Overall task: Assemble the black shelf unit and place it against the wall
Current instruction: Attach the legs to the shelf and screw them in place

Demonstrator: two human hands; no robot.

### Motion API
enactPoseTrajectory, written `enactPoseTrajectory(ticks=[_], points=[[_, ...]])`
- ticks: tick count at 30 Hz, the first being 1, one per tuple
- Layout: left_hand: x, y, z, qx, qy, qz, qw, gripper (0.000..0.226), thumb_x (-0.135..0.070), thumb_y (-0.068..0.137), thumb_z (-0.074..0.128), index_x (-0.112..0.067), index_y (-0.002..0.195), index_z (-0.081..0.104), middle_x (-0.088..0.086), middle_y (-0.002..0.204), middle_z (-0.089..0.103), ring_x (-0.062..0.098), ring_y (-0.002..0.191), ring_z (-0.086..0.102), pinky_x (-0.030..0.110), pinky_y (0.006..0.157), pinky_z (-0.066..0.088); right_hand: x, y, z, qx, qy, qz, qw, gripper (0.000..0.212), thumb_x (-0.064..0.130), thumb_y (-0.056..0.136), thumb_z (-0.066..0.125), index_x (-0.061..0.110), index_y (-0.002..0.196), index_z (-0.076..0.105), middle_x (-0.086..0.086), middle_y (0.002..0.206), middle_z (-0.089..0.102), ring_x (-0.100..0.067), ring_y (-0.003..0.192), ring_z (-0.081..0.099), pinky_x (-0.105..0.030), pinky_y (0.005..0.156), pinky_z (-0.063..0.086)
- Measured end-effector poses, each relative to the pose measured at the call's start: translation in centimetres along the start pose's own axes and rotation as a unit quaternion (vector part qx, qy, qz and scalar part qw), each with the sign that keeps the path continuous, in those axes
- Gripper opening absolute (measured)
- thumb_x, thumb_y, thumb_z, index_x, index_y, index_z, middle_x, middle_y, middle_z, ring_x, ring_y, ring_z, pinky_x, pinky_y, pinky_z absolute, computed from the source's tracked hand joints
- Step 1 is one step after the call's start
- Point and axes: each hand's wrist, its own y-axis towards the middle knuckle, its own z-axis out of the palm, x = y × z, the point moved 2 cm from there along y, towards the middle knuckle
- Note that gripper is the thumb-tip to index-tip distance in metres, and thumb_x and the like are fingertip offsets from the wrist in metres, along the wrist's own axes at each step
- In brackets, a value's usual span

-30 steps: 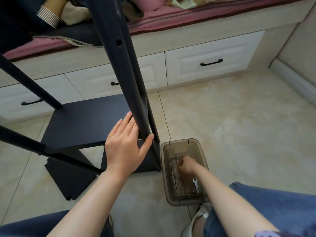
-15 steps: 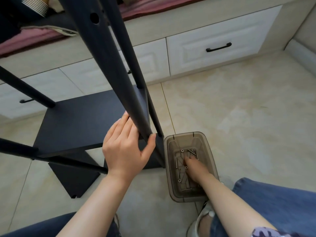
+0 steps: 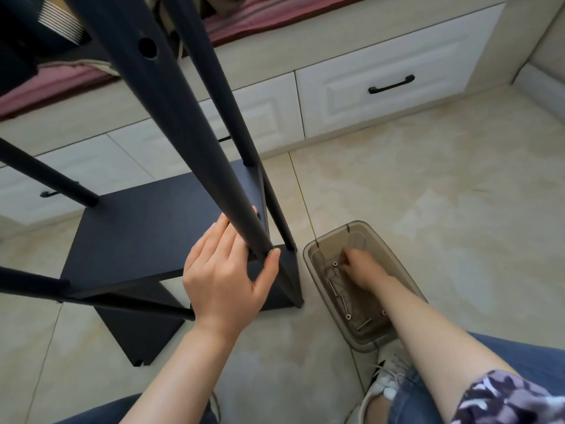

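Now, from the left: the shelf unit point(image 3: 143, 237) stands half-built on the floor point(image 3: 428, 194) in front of the drawers point(image 3: 391, 96), not yet against a wall. One shelf is fitted low between its posts, and a loose panel point(image 3: 134, 332) lies under it. My left hand point(image 3: 226, 276) steadies the near post point(image 3: 186, 142) at the shelf's corner, thumb hooked round the front of it and fingers laid almost straight behind.

Just right of the frame's foot sits the tub point(image 3: 370, 342) of hardware. My right hand point(image 3: 363, 267) is down in it, fingertips curled together beside a washer point(image 3: 335, 264). Whether they have anything pinched I cannot tell, since the hand hides it. Bolts point(image 3: 333, 287) lie loose along the tub's bottom.

I judge the step to be fetching a fastener for that corner. To do it well I'd hold the post firm so its hole lines up with the shelf. I'd pick one bolt cleanly rather than rake through the lot, then bring it across without nudging the frame, which looks tippy. A washer may be wanted with it.

No brand, label or writing is readable anywhere; tub, frame and drawers all look plain.
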Motion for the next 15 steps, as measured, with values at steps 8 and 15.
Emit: enactPoseTrajectory(ticks=[8, 15], points=[[-0.1, 0.2, -0.5, 0.037, -0.018, -0.020, 0.999, 0.050, -0.048, 0.098, 0.053, -0.016, 0.135, 0.063, -0.004, 0.139, 0.058, 0.015, 0.135, 0.052, 0.035, 0.108, 0.043, 3.7, -1.4, -1.7, -0.128, 0.326, 0.036, 0.936, 0.007, 0.011, 0.094, 0.064, 0.007, 0.095, 0.070, -0.003, 0.082, 0.070, -0.020, 0.079, 0.065, -0.033, 0.073, 0.053], [-0.4, 1.0, -1.6, 0.121, -0.018, -0.036, 0.992, 0.056, -0.055, 0.099, 0.043, -0.024, 0.145, 0.053, -0.016, 0.148, 0.038, 0.010, 0.145, 0.035, 0.032, 0.120, 0.021, 11.1, -6.0, -5.1, -0.221, 0.522, -0.014, 0.824, 0.018, 0.027, 0.099, 0.058, 0.011, 0.100, 0.064, -0.002, 0.080, 0.068, -0.012, 0.072, 0.063, -0.026, 0.066, 0.053]])
